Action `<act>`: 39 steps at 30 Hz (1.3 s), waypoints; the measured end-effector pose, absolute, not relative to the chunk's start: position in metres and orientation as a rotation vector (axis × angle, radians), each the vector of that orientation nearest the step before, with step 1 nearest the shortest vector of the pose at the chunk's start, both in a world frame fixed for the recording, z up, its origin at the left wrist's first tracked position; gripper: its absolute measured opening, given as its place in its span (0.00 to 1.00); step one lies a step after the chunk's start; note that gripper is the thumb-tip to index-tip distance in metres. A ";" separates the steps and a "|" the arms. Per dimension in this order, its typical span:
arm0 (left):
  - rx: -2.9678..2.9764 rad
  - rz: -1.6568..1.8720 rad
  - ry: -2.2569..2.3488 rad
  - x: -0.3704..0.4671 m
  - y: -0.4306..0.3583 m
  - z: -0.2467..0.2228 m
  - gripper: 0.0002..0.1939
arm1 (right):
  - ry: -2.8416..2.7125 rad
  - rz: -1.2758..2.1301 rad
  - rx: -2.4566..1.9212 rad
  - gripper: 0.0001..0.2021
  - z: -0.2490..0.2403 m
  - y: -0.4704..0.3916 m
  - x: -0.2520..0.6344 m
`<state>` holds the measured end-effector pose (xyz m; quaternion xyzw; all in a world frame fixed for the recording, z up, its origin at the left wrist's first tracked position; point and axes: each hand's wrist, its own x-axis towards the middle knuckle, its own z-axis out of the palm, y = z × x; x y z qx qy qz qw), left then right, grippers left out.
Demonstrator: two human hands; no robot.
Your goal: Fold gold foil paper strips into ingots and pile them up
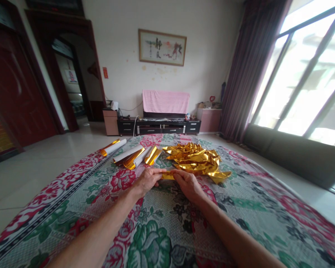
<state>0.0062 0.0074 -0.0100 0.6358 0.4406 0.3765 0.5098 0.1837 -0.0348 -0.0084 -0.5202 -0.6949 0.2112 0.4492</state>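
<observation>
A small strip of folded gold foil paper (168,175) is stretched between my two hands, just above the tablecloth. My left hand (148,180) pinches its left end between thumb and fingers. Its right end is gripped by my right hand (187,183) in the same way. Right behind my hands lies a heap of folded gold foil pieces (197,158) with pointed ends. To the left of the heap are several loosely rolled gold foil sheets (134,156) with white backs. Part of the strip is hidden under my fingers.
A flowered tablecloth (147,242) covers the table. Another rolled foil sheet (113,147) lies near the table's far left edge. Beyond the table stand a low black cabinet (159,128) and a pink cloth (166,101) draped over a screen. A window (304,74) is on the right.
</observation>
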 end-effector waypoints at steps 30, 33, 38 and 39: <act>1.462 0.879 1.027 0.008 0.007 -0.006 0.18 | -1.719 0.563 -1.262 0.17 -0.006 -0.033 0.182; 1.471 0.862 1.005 0.007 0.006 -0.006 0.18 | -1.735 0.578 -1.281 0.18 -0.007 -0.033 0.182; 1.459 0.851 0.990 0.006 0.005 -0.003 0.18 | -1.734 0.575 -1.266 0.18 -0.006 -0.034 0.182; 1.455 0.853 0.995 0.006 0.005 -0.003 0.18 | -1.731 0.572 -1.271 0.18 -0.006 -0.034 0.181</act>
